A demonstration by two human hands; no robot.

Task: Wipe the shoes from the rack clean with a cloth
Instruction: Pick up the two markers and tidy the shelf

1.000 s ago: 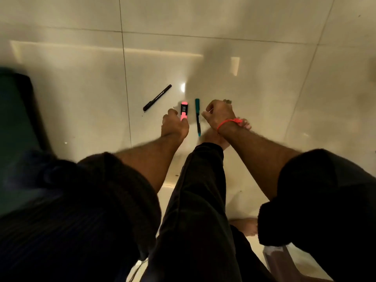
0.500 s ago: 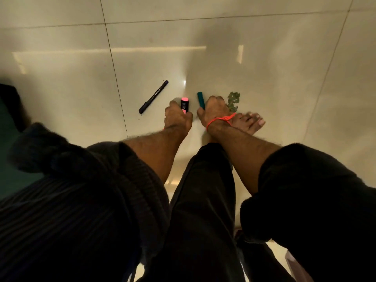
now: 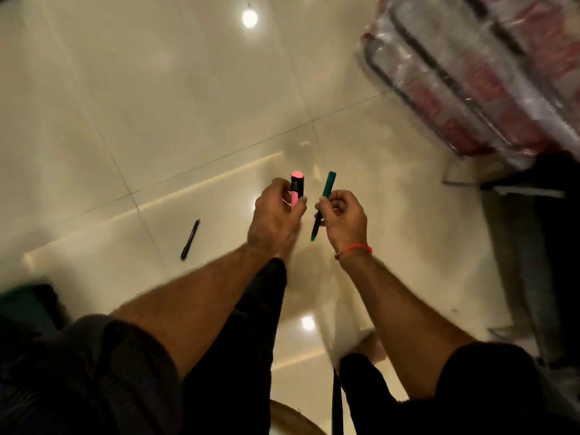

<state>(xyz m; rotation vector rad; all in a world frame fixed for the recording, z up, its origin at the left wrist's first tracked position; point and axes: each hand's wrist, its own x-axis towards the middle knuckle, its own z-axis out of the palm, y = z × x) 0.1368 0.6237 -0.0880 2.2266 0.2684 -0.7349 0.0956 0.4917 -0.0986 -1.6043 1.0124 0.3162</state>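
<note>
My left hand grips a pink highlighter with a black label, its cap end pointing up and away. My right hand, with a red thread at the wrist, pinches a teal pen near its middle. Both hands are raised above the glossy tiled floor, side by side, a little apart. No shoe and no cloth can be made out in the head view.
A black pen lies on the floor tiles to the left. A metal-framed rack wrapped in clear plastic stands at the upper right, blurred. Dark furniture is at the right edge. My dark trouser legs fill the bottom.
Both hands have lifted the highlighter and the teal pen off the floor. The camera has swung up and right, bringing the plastic-wrapped rack into view.
</note>
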